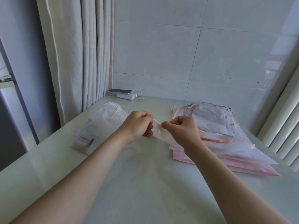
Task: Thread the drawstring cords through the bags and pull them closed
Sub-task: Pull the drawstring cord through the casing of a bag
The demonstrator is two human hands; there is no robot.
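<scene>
Both hands meet above the middle of the pale table (145, 183). My left hand (137, 124) and my right hand (181, 128) each pinch the gathered top of a translucent white drawstring bag (157, 132), whose body trails to the right under my right wrist onto the pile. I cannot make out the cord itself between my fingers. A flat pile of pink and white drawstring bags (229, 143) lies to the right. A cinched white drawstring bag (103, 118) with contents lies to the left.
A phone (120, 91) sits on a white power bank (127, 96) with a cable at the back of the table by the tiled wall. Curtains (77, 54) hang at the left, and a ribbed white panel (283, 126) stands at the right.
</scene>
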